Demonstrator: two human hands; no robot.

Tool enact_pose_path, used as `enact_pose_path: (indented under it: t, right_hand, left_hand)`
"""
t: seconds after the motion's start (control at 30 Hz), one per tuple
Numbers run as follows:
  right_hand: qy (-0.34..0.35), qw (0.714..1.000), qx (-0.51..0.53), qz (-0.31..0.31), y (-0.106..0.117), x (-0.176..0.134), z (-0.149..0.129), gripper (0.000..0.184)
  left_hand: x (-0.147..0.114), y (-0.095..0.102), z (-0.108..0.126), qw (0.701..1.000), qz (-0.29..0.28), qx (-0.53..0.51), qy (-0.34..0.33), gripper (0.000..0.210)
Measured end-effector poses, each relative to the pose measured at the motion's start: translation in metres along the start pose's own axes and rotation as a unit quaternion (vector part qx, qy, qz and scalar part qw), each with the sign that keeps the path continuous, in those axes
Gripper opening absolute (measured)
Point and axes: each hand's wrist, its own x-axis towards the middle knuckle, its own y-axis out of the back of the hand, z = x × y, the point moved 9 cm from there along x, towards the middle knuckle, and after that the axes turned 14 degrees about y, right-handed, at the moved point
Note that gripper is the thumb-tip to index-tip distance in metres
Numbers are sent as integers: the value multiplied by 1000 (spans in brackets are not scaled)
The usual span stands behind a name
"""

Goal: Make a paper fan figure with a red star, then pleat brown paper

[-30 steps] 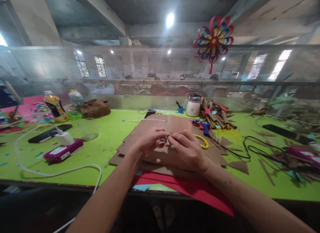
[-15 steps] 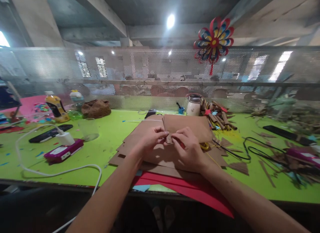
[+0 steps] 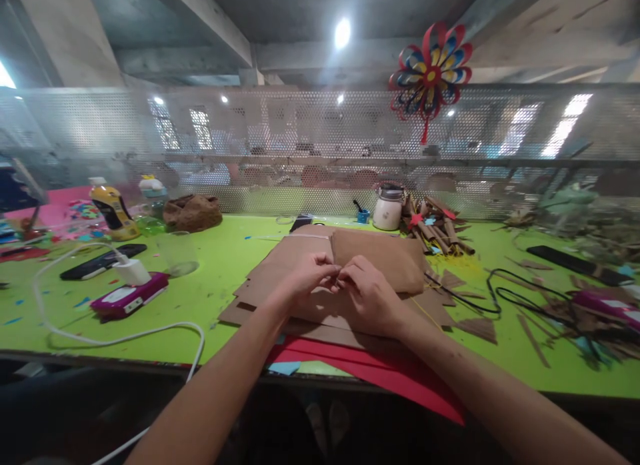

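Observation:
My left hand and my right hand meet fingertip to fingertip above a stack of brown cardboard sheets. Both are closed in a pinch. Between them is a small brown piece, now almost wholly covered by the fingers. A folded brown sheet lies on the stack behind my right hand. Red paper sticks out from under the stack along the table's front edge.
On the left of the green table are a purple power strip, a phone, a clear cup and a yellow bottle. Rolled cardboard and a white jar stand behind. Black cable and cardboard scraps lie right.
My fingertips have drawn closer together, and the small brown piece that showed between them is now mostly hidden. The view has shifted slightly.

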Motion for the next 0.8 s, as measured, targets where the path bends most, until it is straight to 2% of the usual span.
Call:
enact_pose_path:
  t: [0.2,0.4,0.63,0.8]
  right_hand:
    - [-44,999,-31,3,0,-2,7,18]
    - [-37,998,-51,-23,-4,-2,9,14]
    - [-40,998,-15,-43,-8,-2,19,15]
    - [-30,995,56,-70,-8,-4,8,13]
  left_hand:
    - [5,0,0,1000,16,-5,-9,13]
    - [3,-2,-1,999,28,-29,-17,15]
    - [7,0,-5,998,44,-15,-30,15]
    - [0,25,6,990,134,19,-41,14]
